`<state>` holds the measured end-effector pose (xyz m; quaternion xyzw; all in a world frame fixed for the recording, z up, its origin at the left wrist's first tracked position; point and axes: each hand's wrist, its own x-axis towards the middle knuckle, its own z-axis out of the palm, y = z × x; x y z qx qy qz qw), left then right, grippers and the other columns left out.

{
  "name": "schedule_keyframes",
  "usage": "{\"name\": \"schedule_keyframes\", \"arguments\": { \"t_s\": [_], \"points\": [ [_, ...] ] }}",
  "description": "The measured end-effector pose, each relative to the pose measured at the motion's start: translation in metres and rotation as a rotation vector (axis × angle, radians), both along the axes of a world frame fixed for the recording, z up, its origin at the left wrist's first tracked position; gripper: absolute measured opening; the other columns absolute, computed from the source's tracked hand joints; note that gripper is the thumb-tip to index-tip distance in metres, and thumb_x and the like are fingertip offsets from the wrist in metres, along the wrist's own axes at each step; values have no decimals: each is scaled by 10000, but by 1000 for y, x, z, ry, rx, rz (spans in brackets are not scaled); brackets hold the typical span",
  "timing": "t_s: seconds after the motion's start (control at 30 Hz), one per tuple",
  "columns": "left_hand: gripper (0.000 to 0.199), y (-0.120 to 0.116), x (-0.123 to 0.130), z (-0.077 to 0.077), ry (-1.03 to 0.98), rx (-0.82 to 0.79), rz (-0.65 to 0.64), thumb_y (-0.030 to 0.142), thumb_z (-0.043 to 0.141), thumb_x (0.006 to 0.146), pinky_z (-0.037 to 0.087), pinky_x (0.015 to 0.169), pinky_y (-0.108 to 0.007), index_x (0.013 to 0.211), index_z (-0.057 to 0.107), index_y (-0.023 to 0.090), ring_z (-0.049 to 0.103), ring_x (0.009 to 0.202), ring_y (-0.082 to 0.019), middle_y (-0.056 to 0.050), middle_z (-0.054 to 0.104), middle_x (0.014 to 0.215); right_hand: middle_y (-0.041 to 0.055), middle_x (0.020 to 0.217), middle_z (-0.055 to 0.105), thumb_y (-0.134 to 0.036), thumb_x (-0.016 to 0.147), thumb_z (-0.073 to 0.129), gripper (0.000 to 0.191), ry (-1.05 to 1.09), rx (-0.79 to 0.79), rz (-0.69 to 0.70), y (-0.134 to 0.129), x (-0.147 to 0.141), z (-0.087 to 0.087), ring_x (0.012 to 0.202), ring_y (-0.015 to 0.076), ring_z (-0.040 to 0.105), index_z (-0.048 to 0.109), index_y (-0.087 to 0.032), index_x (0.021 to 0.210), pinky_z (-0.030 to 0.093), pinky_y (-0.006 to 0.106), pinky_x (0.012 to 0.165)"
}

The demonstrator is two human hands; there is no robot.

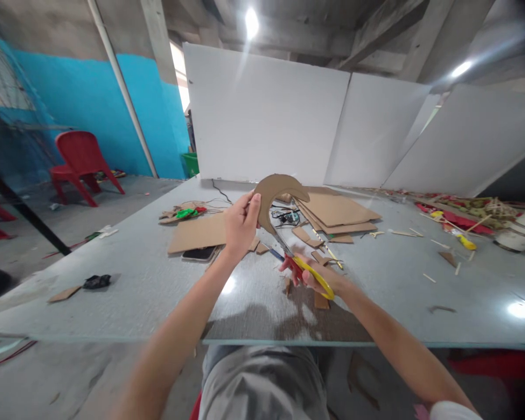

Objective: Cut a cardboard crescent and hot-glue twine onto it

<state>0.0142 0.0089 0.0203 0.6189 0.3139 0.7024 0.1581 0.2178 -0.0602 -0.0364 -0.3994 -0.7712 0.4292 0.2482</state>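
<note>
My left hand (241,220) pinches the left edge of a curved, crescent-shaped piece of cardboard (271,189), holding it up above the table. In my right hand (317,274) is a pair of scissors (308,269) with red and yellow handles, the fingers wrapped around the grips. The scissor blades reach up to the lower tip of the crescent; whether they are closed on it I cannot tell. Small cardboard scraps (304,234) lie on the table under and around the scissors.
Cardboard sheets (341,210) are stacked behind my right hand. Another sheet (196,233) lies left, partly over a phone (199,254). A yellow-handled tool (466,242), sticks and a white bucket (522,227) are at right. White panels (266,116) stand along the far table edge.
</note>
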Motion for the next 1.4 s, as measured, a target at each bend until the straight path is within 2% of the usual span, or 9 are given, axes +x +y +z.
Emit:
{"name": "schedule_keyframes", "arguments": {
  "t_s": [0.13,0.27,0.4,0.6,0.8,1.07,1.23,1.4],
  "points": [
    [415,0,0,0,15,13,13,552,513,904,306,369,-203,841,669,172,434,344,-94,64,435,421,27,777,512,-898,724,349,724,51,-3,54,1,0,-1,594,148,460,538,-255,997,383,316,590],
    [436,2,1,-2,12,0,0,567,516,897,286,359,-206,860,679,165,429,343,-92,63,433,433,11,777,499,-913,703,352,710,72,-28,49,4,-1,-7,539,120,423,499,-252,917,361,295,532],
    [395,4,2,-3,6,-17,-7,528,524,904,267,350,-204,871,681,167,431,345,-91,59,446,448,-4,759,490,-939,662,351,748,71,-38,46,6,-3,-8,493,94,410,471,-231,868,326,273,477],
    [327,4,2,-4,29,-38,7,441,512,920,286,362,-203,893,681,161,447,347,-100,51,460,446,-16,674,475,-958,642,308,778,55,-65,56,1,-7,1,465,99,390,479,-223,831,312,282,459],
    [341,6,3,-6,24,-62,1,452,505,915,289,360,-202,900,680,159,441,352,-98,43,495,468,-15,655,475,-951,661,298,763,45,-77,39,-5,-11,5,453,102,371,494,-234,833,309,283,451],
    [376,9,3,-9,21,-98,13,484,490,913,303,360,-195,926,675,156,441,360,-99,51,461,464,-40,604,397,-891,729,348,697,39,-90,12,-3,-11,-3,439,96,400,482,-213,811,307,238,412],
    [419,9,5,-11,23,-101,23,527,457,920,305,362,-207,861,656,164,427,359,-101,50,448,465,4,718,487,-859,764,337,684,45,-79,-14,0,-11,-6,451,85,388,503,-204,875,314,243,414],
    [398,3,11,-14,53,-70,55,510,458,936,302,409,-215,792,629,181,418,394,-104,53,427,461,50,881,539,-854,772,322,699,48,-13,-36,7,-7,-13,537,96,377,515,-208,957,355,265,493]
  ]
}}
